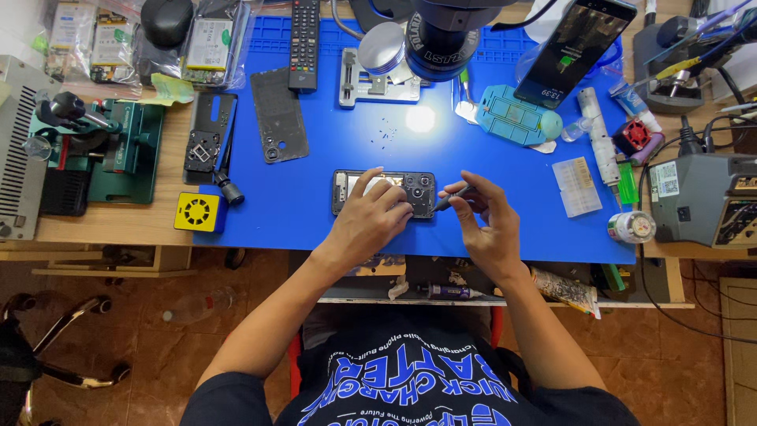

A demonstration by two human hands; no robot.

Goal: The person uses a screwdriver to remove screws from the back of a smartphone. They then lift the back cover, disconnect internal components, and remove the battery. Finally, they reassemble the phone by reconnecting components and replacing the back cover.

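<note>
A matt blue rubbery mat (505, 170) covers the pale wooden bench (118, 225). The opened phone (384, 192) shows dark plastic and bare metal. The propped phone (573, 49) has glossy glass.

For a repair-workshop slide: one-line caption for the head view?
Left hand steadies an opened phone on a blue mat; right hand applies a dark tool.

Left hand (369, 219): palm down, fingers (380, 192) spread and lightly curled, forearm bare, angled in from lower left. Right hand (485, 217): fingers pinched together toward the left, thumb uppermost, wrist bent, forearm bare, angled in from lower right.
</note>
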